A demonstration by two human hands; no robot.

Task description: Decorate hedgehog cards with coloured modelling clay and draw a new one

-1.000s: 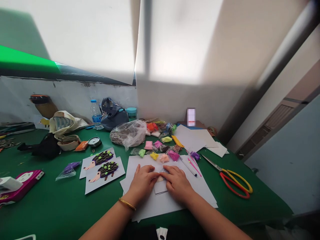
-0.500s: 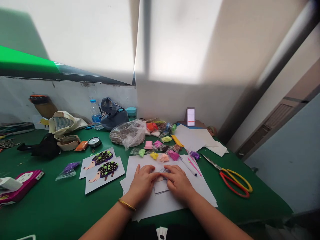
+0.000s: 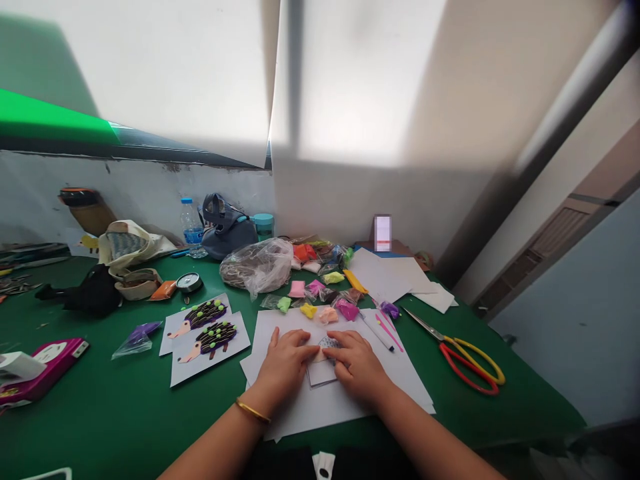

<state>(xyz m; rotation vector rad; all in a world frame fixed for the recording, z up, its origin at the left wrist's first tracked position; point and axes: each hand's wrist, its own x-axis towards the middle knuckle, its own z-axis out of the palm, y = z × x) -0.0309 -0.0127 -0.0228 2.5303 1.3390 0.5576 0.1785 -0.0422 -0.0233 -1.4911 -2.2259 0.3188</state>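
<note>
Both hands rest on a small white card (image 3: 323, 375) that lies on larger white sheets (image 3: 345, 411). My left hand (image 3: 286, 360) has its fingers apart, the index fingertip touching a flat peach piece (image 3: 318, 356) on the card. From the right, my right hand (image 3: 361, 363) reaches over the card, fingers spread, with fingertips on a dark patterned drawing (image 3: 329, 342) beside the peach piece. The hands partly hide the drawing. Just beyond them sit a peach clay packet (image 3: 328, 315), a yellow one (image 3: 308, 311) and a magenta one (image 3: 347, 309).
Two hedgehog cards (image 3: 210, 349) lie to the left, near a purple packet (image 3: 140, 337). Large scissors (image 3: 470, 360) are at the right. A marker (image 3: 379, 333) lies behind my right hand. A plastic bag (image 3: 257, 267) and bottle (image 3: 192, 230) stand farther back.
My fingertips have parted slightly, and more of the peach piece and drawing shows between them. The hands otherwise stay in the same place.
</note>
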